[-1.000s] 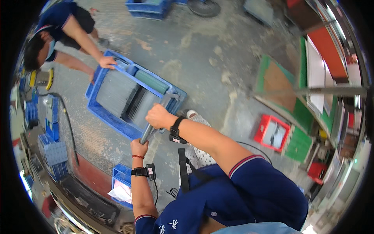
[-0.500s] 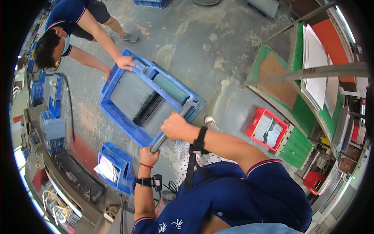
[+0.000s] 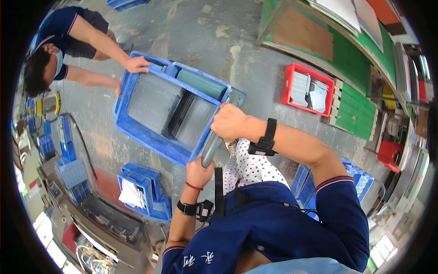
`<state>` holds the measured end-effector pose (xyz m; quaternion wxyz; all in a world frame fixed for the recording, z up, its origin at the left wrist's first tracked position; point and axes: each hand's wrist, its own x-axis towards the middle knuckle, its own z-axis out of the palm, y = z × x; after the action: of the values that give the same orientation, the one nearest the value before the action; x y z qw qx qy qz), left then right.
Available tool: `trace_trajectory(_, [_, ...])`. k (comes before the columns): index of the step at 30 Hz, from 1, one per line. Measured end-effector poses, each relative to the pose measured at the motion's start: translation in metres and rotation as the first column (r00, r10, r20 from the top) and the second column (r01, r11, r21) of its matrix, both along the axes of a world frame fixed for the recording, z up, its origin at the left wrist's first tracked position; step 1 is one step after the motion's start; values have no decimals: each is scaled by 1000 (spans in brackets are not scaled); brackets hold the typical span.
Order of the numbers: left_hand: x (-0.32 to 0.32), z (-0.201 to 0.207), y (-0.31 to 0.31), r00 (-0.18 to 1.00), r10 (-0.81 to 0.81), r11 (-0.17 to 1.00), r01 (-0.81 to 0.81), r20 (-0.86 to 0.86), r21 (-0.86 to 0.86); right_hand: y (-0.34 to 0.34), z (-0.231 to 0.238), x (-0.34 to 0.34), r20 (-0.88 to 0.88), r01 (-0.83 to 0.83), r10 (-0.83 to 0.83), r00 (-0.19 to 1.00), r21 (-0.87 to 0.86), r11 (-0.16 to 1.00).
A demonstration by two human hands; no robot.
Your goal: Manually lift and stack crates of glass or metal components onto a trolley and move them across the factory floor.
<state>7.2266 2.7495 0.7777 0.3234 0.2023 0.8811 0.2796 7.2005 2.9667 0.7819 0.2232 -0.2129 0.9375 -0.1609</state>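
Observation:
My left hand (image 3: 199,171) and my right hand (image 3: 229,122) are both closed around a grey handle bar (image 3: 211,149), which runs along the near right end of a blue plastic crate (image 3: 155,147). Rows of thin, clear-grey sheets (image 3: 153,102) stand on edge in this crate, with a dark band among them. Behind it lies another blue crate holding a green block-like stack (image 3: 200,84). What the bar is fixed to is hidden by the crate. Across from me, a person's two hands (image 3: 137,64) rest on the far left end of the crate.
Blue crates (image 3: 157,205) with white papers stand on the floor to my left. A red crate (image 3: 288,93) of sheets sits at the right, beside green boards (image 3: 351,109) and a rack. More blue crates (image 3: 301,182) stand near my right side. A dark hose (image 3: 84,146) lies at the left.
My body and view have turned to the right. My hands stay on the bar, the loaded crates move along with me, and the other person keeps hold of the far end.

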Motion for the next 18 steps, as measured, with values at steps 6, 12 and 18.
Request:
trace_trajectory(6, [37, 12, 24, 973, -175, 984, 177, 150, 3, 20, 6, 53, 53, -19, 17, 998, 47, 999])
trace_trajectory(12, [112, 11, 35, 964, -200, 971, 172, 174, 164, 39, 28, 132, -45, 55, -51, 998, 76, 996])
trace_trajectory(18, [182, 15, 62, 938, -264, 932, 189, 222, 309, 54, 17, 216, -133, 190, -181, 975, 58, 980])
